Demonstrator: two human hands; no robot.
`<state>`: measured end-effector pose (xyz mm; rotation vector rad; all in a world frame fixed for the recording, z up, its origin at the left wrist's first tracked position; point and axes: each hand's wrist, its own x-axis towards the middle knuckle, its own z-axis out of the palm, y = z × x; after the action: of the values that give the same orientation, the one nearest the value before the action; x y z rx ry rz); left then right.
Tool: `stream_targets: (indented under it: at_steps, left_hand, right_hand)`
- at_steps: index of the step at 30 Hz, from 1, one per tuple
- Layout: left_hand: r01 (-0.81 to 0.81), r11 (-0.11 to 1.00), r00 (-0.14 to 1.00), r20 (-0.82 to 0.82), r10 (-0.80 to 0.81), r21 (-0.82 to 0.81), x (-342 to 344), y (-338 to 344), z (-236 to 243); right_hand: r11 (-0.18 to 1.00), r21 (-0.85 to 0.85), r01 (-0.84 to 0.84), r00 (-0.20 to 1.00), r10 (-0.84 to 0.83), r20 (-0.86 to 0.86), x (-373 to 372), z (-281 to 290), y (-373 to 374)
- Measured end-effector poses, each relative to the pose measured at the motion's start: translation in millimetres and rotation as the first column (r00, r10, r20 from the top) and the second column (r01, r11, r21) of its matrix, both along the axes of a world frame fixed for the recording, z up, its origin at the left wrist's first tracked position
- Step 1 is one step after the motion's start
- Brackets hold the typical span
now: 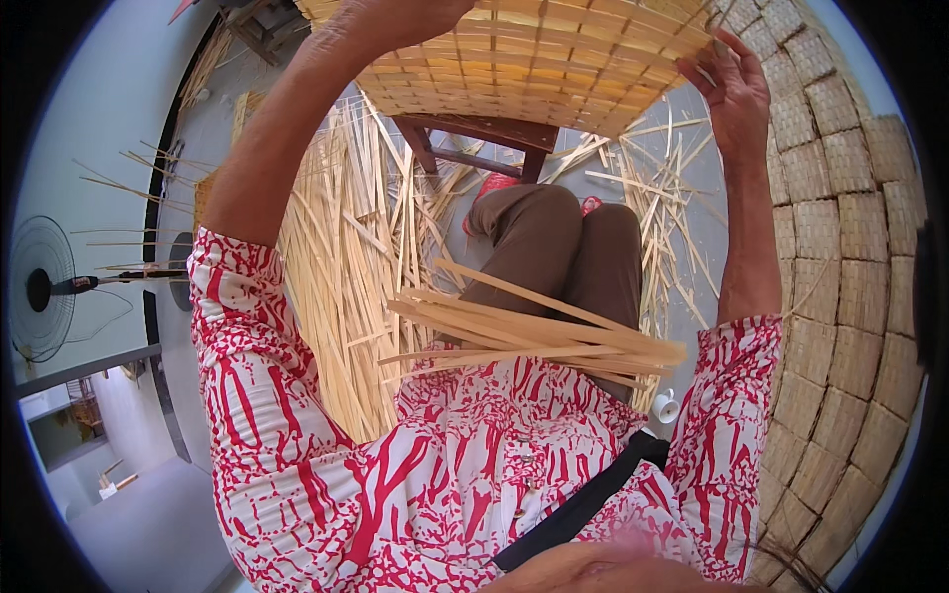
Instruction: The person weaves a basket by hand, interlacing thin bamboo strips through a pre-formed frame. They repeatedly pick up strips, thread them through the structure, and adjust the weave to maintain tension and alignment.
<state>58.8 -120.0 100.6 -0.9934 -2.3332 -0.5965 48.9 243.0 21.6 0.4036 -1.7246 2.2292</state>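
A woven panel of pale bamboo-like strips (534, 59) is raised at the top, above a dark wooden stool (474, 128). My left hand (410, 15) is at its upper left, cut off by the frame's edge, so its fingers are hidden. My right hand (732, 84) grips the panel's right edge with bent fingers. Across my lap, over brown trousers, lies a loose bundle of flat strips (554, 331).
Long loose strips (336, 267) cover the floor left of my legs, more (667, 217) lie to the right. A standing fan (40, 289) is at far left. Stacked woven pieces (830, 326) line the right side. A white cylindrical object (665, 405) sits beside my right arm.
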Motion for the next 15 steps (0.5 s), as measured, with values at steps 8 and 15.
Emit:
stream_targets:
  at_steps: [8,15]
  left_hand:
    - [-0.169,0.984,0.985,-0.006,0.17,0.058,-13,14,-18]
    - [-0.16,0.986,0.982,-0.09,0.164,0.046,-21,11,-23]
  right_hand:
    - [0.985,-0.097,-0.141,0.984,0.15,0.101,-2,-3,11]
    - [0.974,-0.068,-0.215,0.974,0.219,0.061,2,2,6]
